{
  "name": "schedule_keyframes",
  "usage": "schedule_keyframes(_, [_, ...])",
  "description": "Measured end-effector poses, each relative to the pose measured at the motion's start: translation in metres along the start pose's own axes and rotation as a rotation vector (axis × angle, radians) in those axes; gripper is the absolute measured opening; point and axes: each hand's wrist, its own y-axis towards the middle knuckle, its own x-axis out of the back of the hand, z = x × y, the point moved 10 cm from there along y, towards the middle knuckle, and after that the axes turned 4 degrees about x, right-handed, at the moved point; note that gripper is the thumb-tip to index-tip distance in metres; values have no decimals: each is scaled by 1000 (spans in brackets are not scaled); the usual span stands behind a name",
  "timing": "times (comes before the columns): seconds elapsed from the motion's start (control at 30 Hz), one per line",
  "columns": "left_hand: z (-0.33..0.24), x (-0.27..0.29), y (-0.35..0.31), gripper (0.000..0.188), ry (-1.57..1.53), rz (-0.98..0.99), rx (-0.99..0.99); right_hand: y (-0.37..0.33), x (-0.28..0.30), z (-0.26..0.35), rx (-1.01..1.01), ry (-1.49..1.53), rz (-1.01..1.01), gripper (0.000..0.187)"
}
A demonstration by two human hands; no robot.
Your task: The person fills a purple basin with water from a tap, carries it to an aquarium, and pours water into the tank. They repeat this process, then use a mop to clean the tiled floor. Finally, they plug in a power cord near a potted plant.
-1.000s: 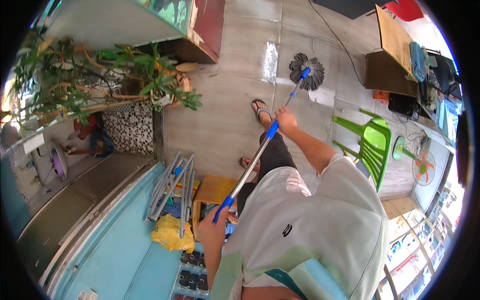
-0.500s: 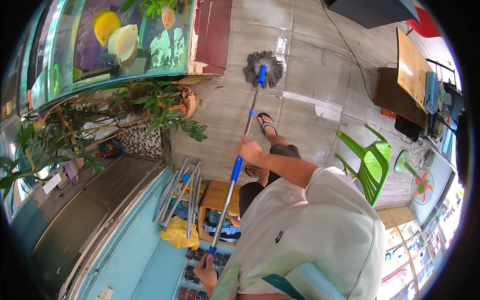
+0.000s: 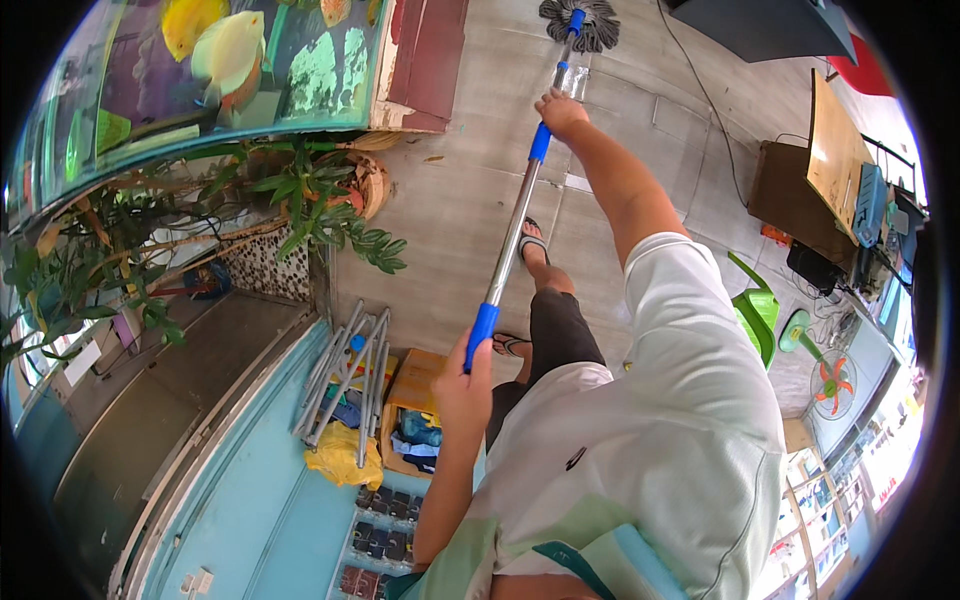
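Note:
A mop (image 3: 515, 222) with a silver pole and blue grips reaches away from me over the floor. Its grey stringy head (image 3: 597, 28) lies on the tiles at the far top edge. My right hand (image 3: 561, 108) is wrapped round the pole's upper part, just above a blue grip. Lower down, my left hand (image 3: 464, 378) is closed on the blue grip at the pole's near end. Both arms stretch forward, the right one farther. My sandaled feet (image 3: 532, 240) stand on the floor below the pole.
On the left are a fish tank (image 3: 250, 128), a leafy potted plant (image 3: 370, 190), folded metal legs (image 3: 345, 375) and a cardboard box (image 3: 412, 385). To the right stand a green plastic chair (image 3: 757, 315), a fan (image 3: 832, 380) and a wooden desk (image 3: 838, 150). A cable (image 3: 700, 90) crosses the floor.
Both hands have pushed the mop forward and slightly right, away from my body. Its head slid farther up the floor, and my left hand rose from near my hip.

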Motion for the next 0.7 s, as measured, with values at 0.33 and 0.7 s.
schedule_keyframes(0.33, [162, 193, -183, 35, -131, -295, 163, -155, -59, 312, 215, 89, -164, 46])
schedule_keyframes(0.7, [254, 256, -209, 17, -387, -734, -441, -313, -38, 575, 491, 817, 61, 43])
